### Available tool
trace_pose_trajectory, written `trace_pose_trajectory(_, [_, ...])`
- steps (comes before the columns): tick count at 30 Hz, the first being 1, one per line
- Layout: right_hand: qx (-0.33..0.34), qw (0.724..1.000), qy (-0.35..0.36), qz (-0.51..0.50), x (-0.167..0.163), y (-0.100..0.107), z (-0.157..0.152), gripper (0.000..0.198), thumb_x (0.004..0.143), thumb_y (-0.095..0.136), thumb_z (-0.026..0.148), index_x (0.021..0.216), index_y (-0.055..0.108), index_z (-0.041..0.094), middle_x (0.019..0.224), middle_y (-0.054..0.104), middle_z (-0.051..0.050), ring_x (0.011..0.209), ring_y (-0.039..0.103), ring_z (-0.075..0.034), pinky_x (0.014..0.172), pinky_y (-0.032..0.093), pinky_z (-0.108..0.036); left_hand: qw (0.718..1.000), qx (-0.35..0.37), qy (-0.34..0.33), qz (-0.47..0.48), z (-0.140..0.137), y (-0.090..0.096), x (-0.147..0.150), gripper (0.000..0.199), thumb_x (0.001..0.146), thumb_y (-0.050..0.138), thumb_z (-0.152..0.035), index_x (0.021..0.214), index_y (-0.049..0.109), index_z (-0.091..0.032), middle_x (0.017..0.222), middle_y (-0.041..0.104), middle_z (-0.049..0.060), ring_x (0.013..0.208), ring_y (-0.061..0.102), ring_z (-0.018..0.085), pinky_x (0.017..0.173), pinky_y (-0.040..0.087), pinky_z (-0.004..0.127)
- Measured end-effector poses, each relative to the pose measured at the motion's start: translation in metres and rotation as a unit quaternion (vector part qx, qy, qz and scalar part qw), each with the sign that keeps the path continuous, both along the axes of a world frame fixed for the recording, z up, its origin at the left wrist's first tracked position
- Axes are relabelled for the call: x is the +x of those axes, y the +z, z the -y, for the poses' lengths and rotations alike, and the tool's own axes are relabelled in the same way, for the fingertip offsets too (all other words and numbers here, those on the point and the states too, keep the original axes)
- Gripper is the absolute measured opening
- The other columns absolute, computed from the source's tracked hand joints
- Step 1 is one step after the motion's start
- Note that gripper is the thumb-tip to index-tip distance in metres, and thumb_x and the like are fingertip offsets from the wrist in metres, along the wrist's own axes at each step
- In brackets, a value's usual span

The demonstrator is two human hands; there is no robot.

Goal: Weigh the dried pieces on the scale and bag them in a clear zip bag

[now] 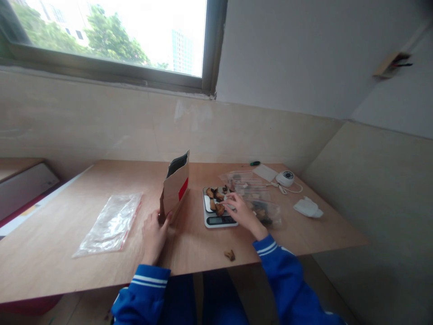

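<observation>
Left hand (154, 234) is resting on the tabletop (189, 243), fingers loosely open, fingertips touching the bottom corner of a brown paper bag (176, 187) that stands upright with its top open. Not really gripping it, more like steadying it. Right hand (241, 210) is over the near right side of a small scale (218, 210), fingers curled over the dried pieces (216, 201) piled on the scale's plate. Can't tell if it's actually pinching one, too small to see.

So the scale sits between the two hands, just right of the bag. One stray piece (230, 255) lies near the front edge, between the sleeves. Right behind the right hand there's a heap of clear bags (252, 192), some with dark stuff inside. A flat empty zip bag (110, 223) lies well off to the left.

Further back on the right: a round white gadget (285, 178) with a cord, a white card (265, 172), a green pen (255, 163), and a crumpled white thing (307, 207). Tabletop is light wood, pushed against a beige tiled wall under a window (111, 36) with trees outside.
</observation>
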State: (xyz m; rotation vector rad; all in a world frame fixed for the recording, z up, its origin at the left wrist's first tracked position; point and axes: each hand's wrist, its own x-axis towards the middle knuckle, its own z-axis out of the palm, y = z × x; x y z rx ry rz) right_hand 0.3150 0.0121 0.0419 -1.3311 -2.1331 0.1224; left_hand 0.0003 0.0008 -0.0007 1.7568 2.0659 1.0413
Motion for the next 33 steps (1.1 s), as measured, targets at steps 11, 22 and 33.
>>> trace_pose_trajectory(11, [-0.001,0.994,-0.070,-0.086,0.033,-0.017,-0.025,0.027,0.094,0.038,0.026,0.102,0.063,0.020,0.105,0.056,-0.009,0.102,0.055,-0.021,0.093,0.045,-0.039,1.000,-0.009,-0.003,0.001,-0.001,0.001,-0.001,0.047,0.081,0.041,-0.057,0.098,0.057,-0.017,0.093,0.063,0.012,0.088,0.058,0.029,0.074,0.043,0.039])
trace_pose_trajectory(22, [-0.013,0.990,-0.110,0.092,0.052,-0.022,-0.056,0.029,0.092,0.041,0.021,0.116,0.059,0.019,0.107,0.057,-0.011,0.102,0.053,-0.024,0.091,0.043,-0.039,1.000,-0.012,0.000,0.017,0.001,0.003,0.000,0.046,0.079,0.042,-0.056,0.098,0.057,-0.017,0.094,0.064,0.012,0.089,0.058,0.029,0.075,0.044,0.039])
trace_pose_trajectory(33, [0.017,0.992,-0.109,-0.058,0.050,-0.019,-0.055,0.011,0.086,0.053,0.023,0.085,0.063,0.018,0.093,0.058,-0.008,0.093,0.055,-0.023,0.087,0.045,-0.039,1.000,-0.007,0.002,0.017,0.000,0.006,0.001,0.041,0.078,0.044,-0.054,0.092,0.058,-0.018,0.088,0.064,0.011,0.085,0.058,0.029,0.071,0.044,0.039])
